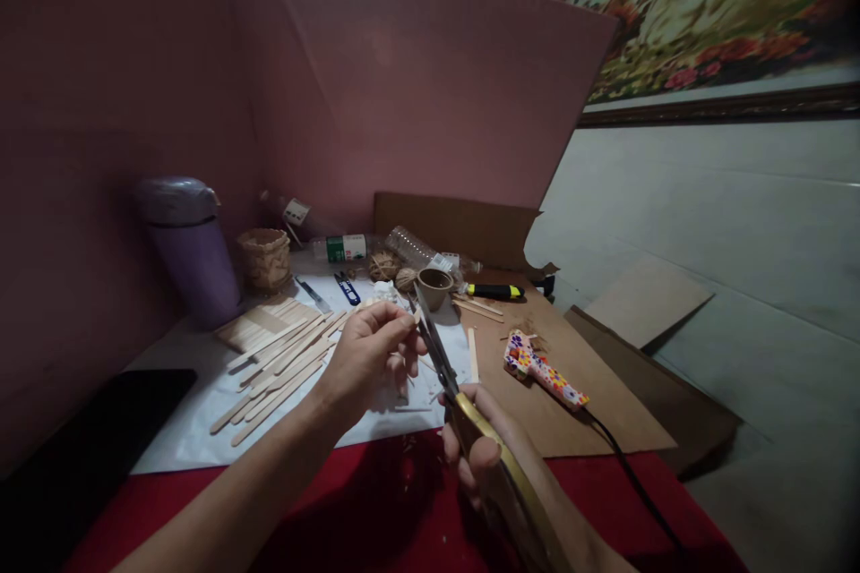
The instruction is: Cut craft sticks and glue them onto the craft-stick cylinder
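Note:
My right hand is wrapped around the gold handles of a pair of scissors, whose dark blades point up and away from me. Beside the blades, my left hand is closed in a pinch. A small pale bit shows at its fingertips, too little to name for certain. Left of that hand, several wooden craft sticks lie loosely on white paper. Just beyond the blade tips stands a small brown pot.
A floral glue gun lies on the cardboard, its cord trailing right. A box cutter, plastic bottles and twine balls lie behind. At left stand a woven pot and a purple tumbler.

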`<state>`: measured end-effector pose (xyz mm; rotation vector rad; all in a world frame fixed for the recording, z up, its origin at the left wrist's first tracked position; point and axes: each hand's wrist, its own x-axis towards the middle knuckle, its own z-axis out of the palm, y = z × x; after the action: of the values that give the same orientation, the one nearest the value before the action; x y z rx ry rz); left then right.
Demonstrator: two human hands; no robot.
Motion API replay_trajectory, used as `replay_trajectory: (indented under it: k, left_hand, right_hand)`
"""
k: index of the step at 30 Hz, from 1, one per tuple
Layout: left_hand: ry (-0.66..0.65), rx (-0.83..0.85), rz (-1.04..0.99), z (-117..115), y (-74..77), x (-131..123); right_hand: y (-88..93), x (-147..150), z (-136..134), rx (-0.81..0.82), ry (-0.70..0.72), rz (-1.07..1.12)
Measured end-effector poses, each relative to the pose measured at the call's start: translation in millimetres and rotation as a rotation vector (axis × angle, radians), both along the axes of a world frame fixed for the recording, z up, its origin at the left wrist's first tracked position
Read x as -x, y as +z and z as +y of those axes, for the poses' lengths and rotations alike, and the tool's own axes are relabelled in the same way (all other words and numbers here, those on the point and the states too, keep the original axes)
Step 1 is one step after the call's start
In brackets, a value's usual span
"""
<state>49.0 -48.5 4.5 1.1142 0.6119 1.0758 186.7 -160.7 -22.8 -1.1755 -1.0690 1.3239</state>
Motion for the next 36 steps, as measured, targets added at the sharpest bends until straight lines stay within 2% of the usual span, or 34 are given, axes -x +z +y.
replay_trajectory:
  k: [8, 13, 19, 25, 30, 34, 36]
  left_hand:
    - [0.006, -0.057, 0.036, -4.4, -2.3, -1.6]
    - [0.012, -0.080, 0.062, -6.1, -2.5, -2.3]
    - [0.032, -0.077, 0.082, -5.7, -2.5, -3.4]
    - [0.094, -0.115, 0.018, -5.3, 0.1, -1.3]
    - [0.032, -0.154, 0.023, -6.2, 4.2, 3.0]
    - [0.258, -0.124, 0.026, -3.7, 5.1, 3.6]
    - [0.277, -0.137, 0.014, -4.0, 4.8, 2.8]
  right_hand:
    - [-25.9, 5.5, 22.3, -0.067, -0.052, -0.009]
    - [-31.8, 4.1, 20.7, -0.130, 0.000, -0.010]
    - [-24.6, -0.3, 17.8, -0.085, 0.053, 0.019]
    - [-14.5, 5.5, 11.1, 0.019, 0.014, 0.122]
    - [1.4, 6.2, -8.2, 0.151, 0.058, 0.154]
    - [13.8, 0.6, -15.2, 0.158, 0.042, 0.113]
    - [17.0, -1.8, -15.8, 0.140, 0.058, 0.082]
